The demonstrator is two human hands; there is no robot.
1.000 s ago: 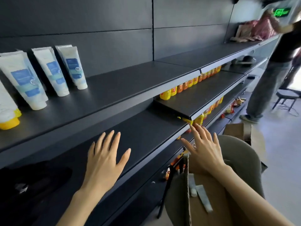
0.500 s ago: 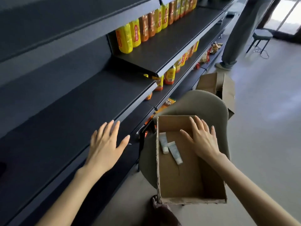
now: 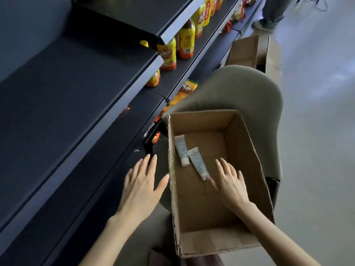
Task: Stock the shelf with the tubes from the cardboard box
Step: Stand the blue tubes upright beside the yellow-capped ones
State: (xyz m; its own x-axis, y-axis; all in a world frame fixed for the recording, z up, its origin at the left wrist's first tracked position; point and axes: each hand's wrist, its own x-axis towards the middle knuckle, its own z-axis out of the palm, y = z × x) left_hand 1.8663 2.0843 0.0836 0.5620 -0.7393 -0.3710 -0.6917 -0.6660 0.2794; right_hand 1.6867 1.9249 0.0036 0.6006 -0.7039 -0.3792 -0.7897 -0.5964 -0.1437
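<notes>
An open cardboard box (image 3: 247,150) rests on a grey padded chair (image 3: 247,93). Two pale blue-white tubes lie on the box floor: one (image 3: 181,150) near the left wall, the other (image 3: 198,163) slanting toward the middle with its cap at the near end. My right hand (image 3: 231,184) is inside the box, fingers spread, its thumb tip close by the cap of the slanted tube, holding nothing. My left hand (image 3: 141,186) hovers open just outside the box's left wall, over the dark shelf (image 3: 63,96).
Dark shelves run along the left; the far ones carry yellow and orange bottles (image 3: 169,54). A second cardboard box (image 3: 249,51) stands on the floor beyond the chair. A person's leg and shoe (image 3: 266,23) show at the top right. Grey floor lies to the right.
The view has tipped down from the upper shelf with standing tubes to the box. My right hand has dropped into the box toward the tubes; my left hand has moved next to the box wall.
</notes>
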